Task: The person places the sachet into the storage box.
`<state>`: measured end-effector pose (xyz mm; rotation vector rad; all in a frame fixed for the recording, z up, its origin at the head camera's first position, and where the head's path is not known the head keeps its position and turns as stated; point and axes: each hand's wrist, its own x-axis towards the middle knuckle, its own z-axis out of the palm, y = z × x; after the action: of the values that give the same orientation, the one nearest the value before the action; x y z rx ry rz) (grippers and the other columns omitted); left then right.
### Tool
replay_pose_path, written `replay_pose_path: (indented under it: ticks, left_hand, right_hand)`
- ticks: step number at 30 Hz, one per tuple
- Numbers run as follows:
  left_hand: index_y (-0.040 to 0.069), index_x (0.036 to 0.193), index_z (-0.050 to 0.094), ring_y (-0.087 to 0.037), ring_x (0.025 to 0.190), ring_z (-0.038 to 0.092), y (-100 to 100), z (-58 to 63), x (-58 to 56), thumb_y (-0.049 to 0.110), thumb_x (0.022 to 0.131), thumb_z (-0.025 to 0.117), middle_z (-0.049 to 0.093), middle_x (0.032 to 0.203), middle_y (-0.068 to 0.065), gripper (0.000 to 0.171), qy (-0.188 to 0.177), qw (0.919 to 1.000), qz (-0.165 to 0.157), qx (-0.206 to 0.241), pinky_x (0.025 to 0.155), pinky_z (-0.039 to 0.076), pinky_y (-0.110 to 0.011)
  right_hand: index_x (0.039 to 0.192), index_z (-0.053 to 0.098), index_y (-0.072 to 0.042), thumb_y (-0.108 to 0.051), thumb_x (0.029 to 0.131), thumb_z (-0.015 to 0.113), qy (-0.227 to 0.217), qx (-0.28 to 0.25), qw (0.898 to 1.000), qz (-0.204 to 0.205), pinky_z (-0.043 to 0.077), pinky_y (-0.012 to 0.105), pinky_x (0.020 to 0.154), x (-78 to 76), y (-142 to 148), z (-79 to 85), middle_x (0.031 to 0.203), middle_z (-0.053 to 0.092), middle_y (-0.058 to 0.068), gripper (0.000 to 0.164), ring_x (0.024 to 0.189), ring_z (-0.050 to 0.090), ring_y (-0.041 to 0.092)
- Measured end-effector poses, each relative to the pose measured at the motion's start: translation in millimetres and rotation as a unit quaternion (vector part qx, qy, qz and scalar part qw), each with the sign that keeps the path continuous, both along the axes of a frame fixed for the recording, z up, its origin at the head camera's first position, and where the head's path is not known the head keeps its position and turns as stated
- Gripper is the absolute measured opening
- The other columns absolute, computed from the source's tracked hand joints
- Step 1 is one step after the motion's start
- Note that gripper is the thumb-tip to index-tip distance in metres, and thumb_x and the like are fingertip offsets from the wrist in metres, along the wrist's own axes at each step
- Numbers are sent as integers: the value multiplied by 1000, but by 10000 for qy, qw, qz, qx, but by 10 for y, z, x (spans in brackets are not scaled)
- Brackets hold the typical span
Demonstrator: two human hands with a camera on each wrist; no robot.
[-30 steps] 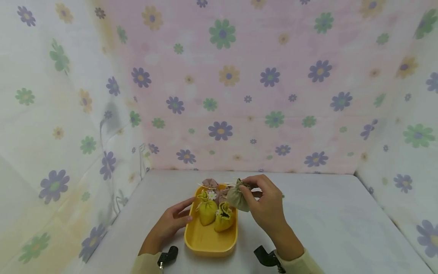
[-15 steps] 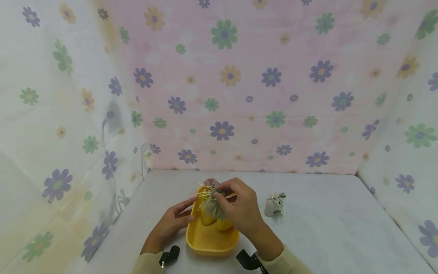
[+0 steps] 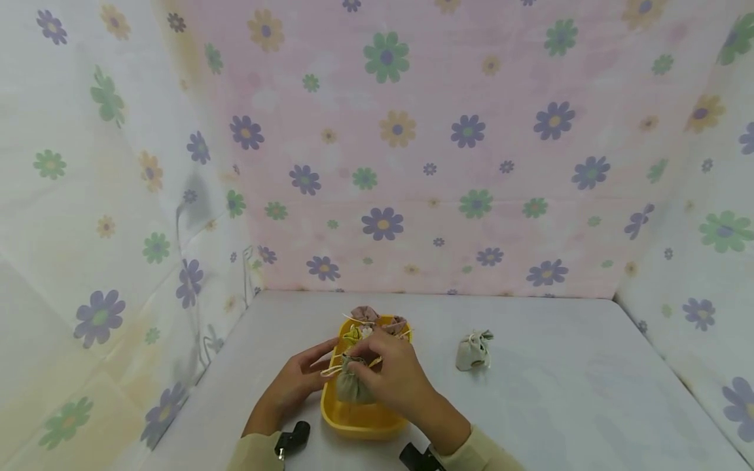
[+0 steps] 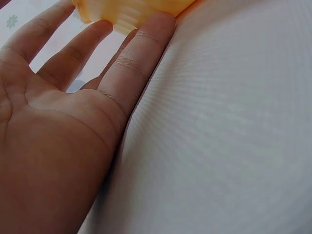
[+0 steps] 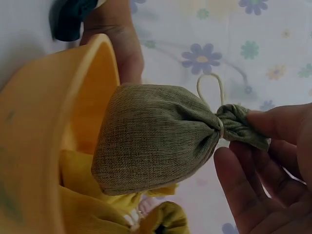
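Note:
My right hand (image 3: 397, 373) pinches the gathered neck of a grey-green drawstring pouch (image 3: 353, 389) above the near part of a yellow plastic tray (image 3: 364, 430). The right wrist view shows the pouch (image 5: 151, 139) tilted on its side, its cord loop sticking out, with thumb and fingers on the fabric end. My left hand (image 3: 297, 379) touches the tray's left side with mostly straight fingers (image 4: 139, 63). Inside the tray lie yellow pouches (image 5: 87, 207), largely covered by the right hand in the head view, and pinkish pouches (image 3: 365, 314) at the far end.
A pale grey-green pouch (image 3: 472, 352) stands on the white table (image 3: 548, 392) to the right of the tray. Flower-printed cloth (image 3: 436, 196) closes off the back and both sides. Dark wrist cameras (image 3: 292, 437) sit by both sleeves.
My right hand has carried the grey-green pouch left and then nearer, from the tray's right edge to above its near part. The pouch on the table has come into view. My left hand stays put.

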<state>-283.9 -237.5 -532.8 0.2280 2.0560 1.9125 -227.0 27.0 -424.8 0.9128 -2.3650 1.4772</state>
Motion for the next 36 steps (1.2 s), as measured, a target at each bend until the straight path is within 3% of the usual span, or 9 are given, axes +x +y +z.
replay_pose_path:
  ticks: [10,16,28,36]
  left_hand:
    - [33,155,48,-34,150,41,-3,-7,-6,21,95,74,41,164,-4,66,-32,9999,-120,85,110,52,-46]
    - [27,158,44,-36,151,39,-20,-12,-7,17,99,68,35,167,-5,65,65,9993,-288,247,110,53,-46]
    - [27,158,44,-38,153,35,-30,-16,-9,19,99,69,35,168,-5,65,96,9995,-251,154,110,52,-47]
    - [29,157,46,-38,152,38,-10,5,-4,21,99,70,35,168,-3,63,75,9998,-170,78,112,50,-49]
  right_hand:
    - [99,79,-23,-17,90,81,-269,419,9978,442,59,15,74,-64,-38,-167,97,74,-13,11,91,66,0]
    - [99,80,-22,-15,90,80,-375,592,9952,685,58,15,75,-81,-71,-234,96,75,-14,11,89,66,-5]
    - [97,80,-25,-20,91,79,-359,1028,9924,580,60,23,81,-96,-93,-275,99,74,-19,8,94,66,-5]
    - [106,81,-22,-19,94,77,-454,1241,9900,498,59,20,81,-85,-63,-257,104,76,-13,13,96,65,-5]
